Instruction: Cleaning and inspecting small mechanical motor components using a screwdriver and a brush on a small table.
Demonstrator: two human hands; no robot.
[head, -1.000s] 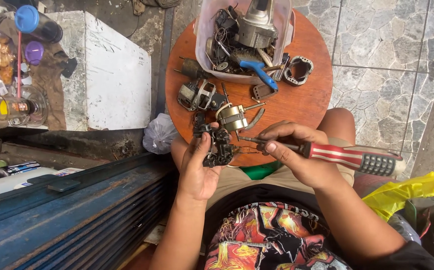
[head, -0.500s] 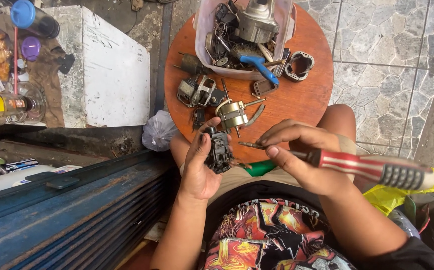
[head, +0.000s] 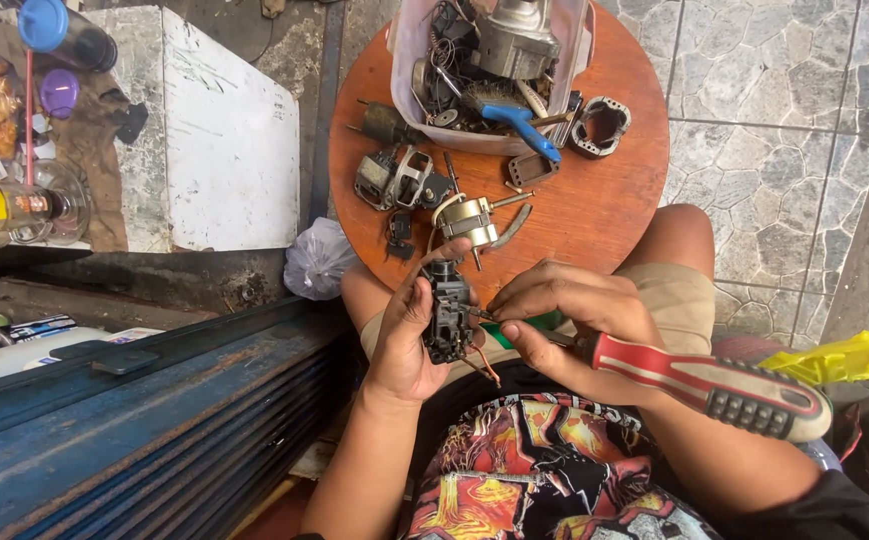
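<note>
Since a moment ago, the black switch block (head: 448, 312) has turned upright in my left hand (head: 409, 335), and the screwdriver (head: 699, 377) has swung so its red, white and black handle now points further out to my right. My left hand is clasped around the block, thumb on its near face, fingers curled behind it, holding it just above my lap. My right hand (head: 566, 322) grips the screwdriver, its fingertips pinched right beside the block where the shaft meets it; loose red and dark wires hang below the block.

Just beyond my hands stands the round wooden surface (head: 614, 215), carrying a brass-coloured motor part (head: 466, 217), a grey gear housing (head: 391, 179) and a white plastic tub (head: 409, 55) full of metal parts with a blue-handled brush (head: 517, 121). Under it is grey stone tile floor (head: 764, 150); to my left a blue ribbed metal panel (head: 124, 430) and a white slab (head: 224, 140)
</note>
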